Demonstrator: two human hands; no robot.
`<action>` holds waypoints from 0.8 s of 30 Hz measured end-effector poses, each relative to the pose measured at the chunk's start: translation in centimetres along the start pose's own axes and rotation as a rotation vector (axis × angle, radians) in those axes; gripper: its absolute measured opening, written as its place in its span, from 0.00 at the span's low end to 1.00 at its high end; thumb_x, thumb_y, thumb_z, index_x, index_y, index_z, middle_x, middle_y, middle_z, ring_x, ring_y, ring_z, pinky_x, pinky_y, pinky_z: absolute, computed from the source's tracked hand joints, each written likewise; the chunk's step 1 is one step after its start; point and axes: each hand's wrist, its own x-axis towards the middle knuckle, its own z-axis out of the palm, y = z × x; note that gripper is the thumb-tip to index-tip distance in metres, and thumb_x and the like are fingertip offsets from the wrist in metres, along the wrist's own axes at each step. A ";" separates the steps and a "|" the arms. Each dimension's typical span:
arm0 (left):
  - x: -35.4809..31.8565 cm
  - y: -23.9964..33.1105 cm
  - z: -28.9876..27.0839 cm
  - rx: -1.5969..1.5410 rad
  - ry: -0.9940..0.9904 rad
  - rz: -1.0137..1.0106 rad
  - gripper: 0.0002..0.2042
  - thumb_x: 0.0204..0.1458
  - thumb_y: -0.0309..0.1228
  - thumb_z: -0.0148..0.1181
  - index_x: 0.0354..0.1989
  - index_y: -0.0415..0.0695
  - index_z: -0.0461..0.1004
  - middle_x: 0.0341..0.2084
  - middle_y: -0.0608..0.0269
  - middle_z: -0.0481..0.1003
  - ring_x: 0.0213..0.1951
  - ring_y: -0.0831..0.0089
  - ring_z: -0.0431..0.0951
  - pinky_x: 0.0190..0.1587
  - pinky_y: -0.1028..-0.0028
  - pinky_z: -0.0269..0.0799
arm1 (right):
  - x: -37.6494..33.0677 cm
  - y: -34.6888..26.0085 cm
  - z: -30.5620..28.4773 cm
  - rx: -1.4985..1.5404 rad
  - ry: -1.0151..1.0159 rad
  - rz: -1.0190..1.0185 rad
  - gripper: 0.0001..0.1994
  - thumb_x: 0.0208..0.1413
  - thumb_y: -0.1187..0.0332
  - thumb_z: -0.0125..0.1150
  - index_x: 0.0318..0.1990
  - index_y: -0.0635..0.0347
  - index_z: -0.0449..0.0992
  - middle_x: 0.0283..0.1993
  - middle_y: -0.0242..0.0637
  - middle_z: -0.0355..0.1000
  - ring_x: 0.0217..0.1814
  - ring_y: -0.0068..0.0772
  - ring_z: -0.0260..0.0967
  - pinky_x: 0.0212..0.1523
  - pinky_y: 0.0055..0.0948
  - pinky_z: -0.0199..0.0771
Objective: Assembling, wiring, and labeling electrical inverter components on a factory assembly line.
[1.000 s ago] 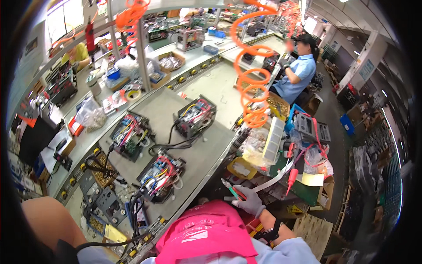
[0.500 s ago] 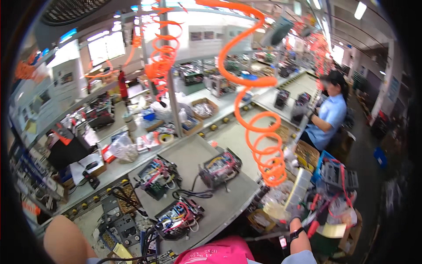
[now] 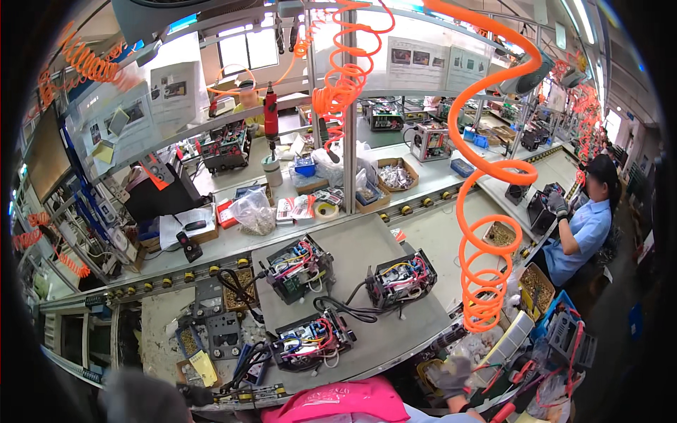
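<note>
My right hand (image 3: 455, 377), in a grey glove, is over the cluttered parts beside the front right edge of the bench; motion blur hides how its fingers lie. At the lower left edge my left hand (image 3: 144, 398) shows as a smeared grey glove, its fingers not readable. A dark object (image 3: 196, 395) lies just right of it. Three open electronic units with coloured wires rest on a grey board: one at the back left (image 3: 300, 266), one at the right (image 3: 402, 278), one at the front (image 3: 314, 340). Black cables (image 3: 345, 310) trail between them.
An orange coiled hose (image 3: 490, 247) hangs above the bench's right side. Black plates (image 3: 222, 335) and a box of small brass-coloured parts (image 3: 238, 289) lie left of the board. A co-worker (image 3: 578, 225) handles a unit at the far right. A red power screwdriver (image 3: 271, 116) hangs at the back.
My view has swung, so the bench appears farther right. My left gloved hand has come into view at the lower left, where a bare part of the arm showed. My right hand has drawn nearer the bench.
</note>
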 end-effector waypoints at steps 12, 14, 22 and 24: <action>-15.0 -15.8 22.8 0.080 -0.661 -0.660 0.36 0.38 0.49 0.67 0.54 0.45 0.63 0.50 0.49 0.66 0.53 0.51 0.67 0.55 0.59 0.62 | 20.2 -1.4 17.3 0.199 0.192 0.646 0.36 0.38 0.78 0.62 0.60 0.64 0.58 0.57 0.52 0.61 0.60 0.51 0.59 0.62 0.35 0.58; -15.1 -15.7 25.3 0.109 -0.803 -0.750 0.39 0.36 0.51 0.68 0.56 0.46 0.61 0.52 0.48 0.64 0.53 0.49 0.65 0.56 0.58 0.59 | 20.5 3.7 19.9 0.474 0.160 0.665 0.36 0.38 0.81 0.63 0.60 0.63 0.58 0.55 0.48 0.65 0.55 0.41 0.64 0.57 0.29 0.62; -19.6 -17.7 29.4 0.203 -0.633 -0.601 0.41 0.31 0.55 0.66 0.52 0.40 0.60 0.38 0.48 0.65 0.39 0.53 0.68 0.42 0.57 0.62 | 20.0 5.2 18.7 1.020 -0.039 0.653 0.34 0.42 0.84 0.56 0.61 0.57 0.58 0.55 0.36 0.66 0.54 0.32 0.63 0.51 0.29 0.65; -19.5 -18.8 29.5 0.177 -0.609 -0.573 0.40 0.31 0.54 0.66 0.50 0.40 0.60 0.37 0.49 0.65 0.38 0.54 0.68 0.41 0.58 0.63 | 19.7 8.5 19.2 0.982 -0.103 0.678 0.32 0.40 0.84 0.58 0.58 0.57 0.62 0.51 0.35 0.69 0.50 0.32 0.66 0.48 0.29 0.68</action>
